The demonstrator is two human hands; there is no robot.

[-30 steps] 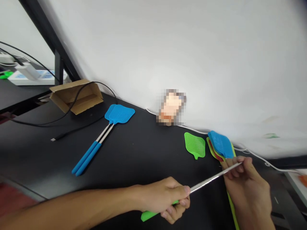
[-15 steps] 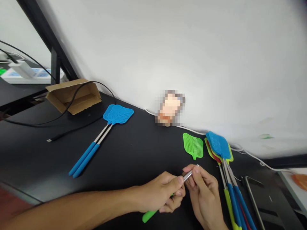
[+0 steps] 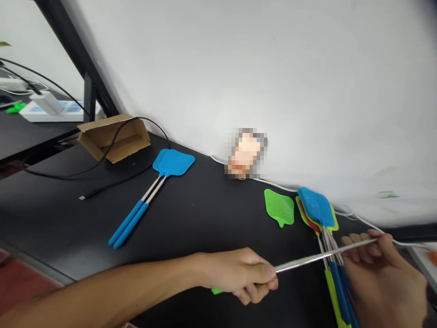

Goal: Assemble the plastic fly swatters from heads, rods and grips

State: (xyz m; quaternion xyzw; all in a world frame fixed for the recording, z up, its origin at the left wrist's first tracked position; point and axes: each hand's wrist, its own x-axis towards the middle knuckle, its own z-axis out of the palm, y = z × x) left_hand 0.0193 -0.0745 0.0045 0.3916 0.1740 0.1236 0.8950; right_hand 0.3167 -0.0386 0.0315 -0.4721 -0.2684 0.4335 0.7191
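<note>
My left hand (image 3: 239, 275) is closed round the green grip of a telescopic fly swatter handle, and a bit of green shows below the wrist. The silver rod (image 3: 300, 263) runs out long to the right, its far end pinched in the fingers of my right hand (image 3: 385, 282). Above the rod, a loose green fly swatter head (image 3: 279, 207) lies on the black table. Under the rod's right half is a pile of fly swatters (image 3: 316, 207) with blue, yellow-green and red heads, its handles partly hidden by my right hand.
Two blue fly swatters (image 3: 174, 162) lie at the left, near an open cardboard box (image 3: 118, 141) and a black cable (image 3: 112, 184). A blurred-out upright object (image 3: 246, 152) leans at the white wall. A power strip (image 3: 64, 109) stands far left.
My right hand has moved away to the right, and the metal rod between my hands has stretched from short to long. My left hand has kept its hold on the green grip.
</note>
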